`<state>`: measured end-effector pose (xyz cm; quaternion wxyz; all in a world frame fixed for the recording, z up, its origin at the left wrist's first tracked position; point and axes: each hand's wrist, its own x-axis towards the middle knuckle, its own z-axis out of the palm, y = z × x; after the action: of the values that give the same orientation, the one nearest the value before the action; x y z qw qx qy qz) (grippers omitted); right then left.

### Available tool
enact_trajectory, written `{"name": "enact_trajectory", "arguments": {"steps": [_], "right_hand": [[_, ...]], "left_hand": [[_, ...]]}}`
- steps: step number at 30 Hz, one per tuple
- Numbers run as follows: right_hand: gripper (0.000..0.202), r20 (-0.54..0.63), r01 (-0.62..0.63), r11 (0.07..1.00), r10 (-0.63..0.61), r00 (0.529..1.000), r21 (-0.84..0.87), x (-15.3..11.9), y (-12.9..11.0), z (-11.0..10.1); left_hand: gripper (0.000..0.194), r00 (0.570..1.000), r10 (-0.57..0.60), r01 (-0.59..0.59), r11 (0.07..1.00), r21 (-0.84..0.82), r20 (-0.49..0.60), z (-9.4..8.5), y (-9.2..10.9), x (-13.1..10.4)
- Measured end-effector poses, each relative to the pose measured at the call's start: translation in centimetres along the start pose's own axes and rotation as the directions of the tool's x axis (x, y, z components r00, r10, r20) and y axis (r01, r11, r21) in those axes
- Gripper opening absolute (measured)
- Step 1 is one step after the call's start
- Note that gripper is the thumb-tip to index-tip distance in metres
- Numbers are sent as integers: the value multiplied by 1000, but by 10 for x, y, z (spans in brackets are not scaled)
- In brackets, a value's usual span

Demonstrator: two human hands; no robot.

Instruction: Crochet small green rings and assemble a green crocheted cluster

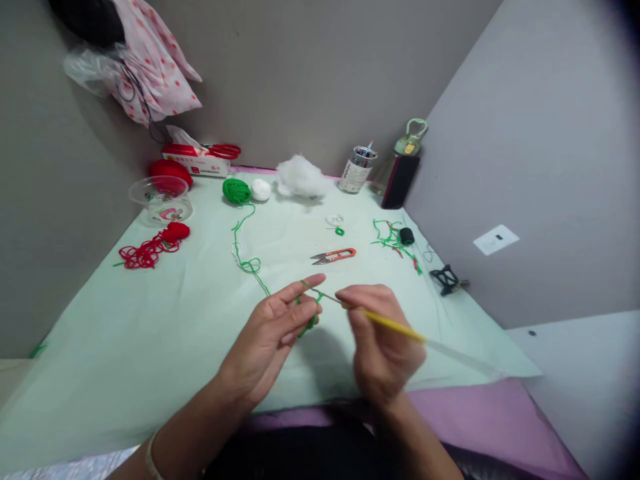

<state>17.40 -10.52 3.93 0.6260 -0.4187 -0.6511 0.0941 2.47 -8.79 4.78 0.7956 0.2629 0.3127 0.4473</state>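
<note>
Between the thumb and fingers of my left hand (273, 333) is a small piece of green yarn work (310, 323), with a strand looped over the raised index finger. My right hand (383, 340) grips a crochet hook (393, 325) with a yellow handle; its metal tip meets the green yarn beside my left fingertips. From my left hand a green strand (260, 283) runs back across the table to a green yarn ball (237, 191). Orange-handled thread snips (334, 256) lie just beyond my hands.
Red yarn (145, 256) and a clear plastic tub (170, 210) are at the left. White stuffing (301, 179), a white ball (260, 190), a pen tin (357, 171), a phone (400, 181) and a bottle (407, 143) stand along the back. Green scraps (393, 237) lie at the right.
</note>
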Motion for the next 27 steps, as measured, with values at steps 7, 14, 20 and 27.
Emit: {"name": "enact_trajectory", "arguments": {"steps": [7, 14, 20, 27], "right_hand": [[14, 170, -381, 828, 342, 924, 411, 11, 0, 1], [16, 113, -327, 876, 307, 945, 355, 8, 4, 0], [14, 130, -420, 729, 421, 898, 541, 16, 9, -7], [18, 231, -427, 817, 362, 903, 388, 5, 6, 3]], "left_hand": [[39, 995, 100, -96, 985, 143, -20, 2, 0, -2], [40, 999, 36, -36, 996, 82, 3, -4, 2, 0], [35, 1000, 5, -7, 999, 49, 23, -8, 4, 1], [32, 987, 124, -143, 966, 216, 101, -5, -5, 5]]}}
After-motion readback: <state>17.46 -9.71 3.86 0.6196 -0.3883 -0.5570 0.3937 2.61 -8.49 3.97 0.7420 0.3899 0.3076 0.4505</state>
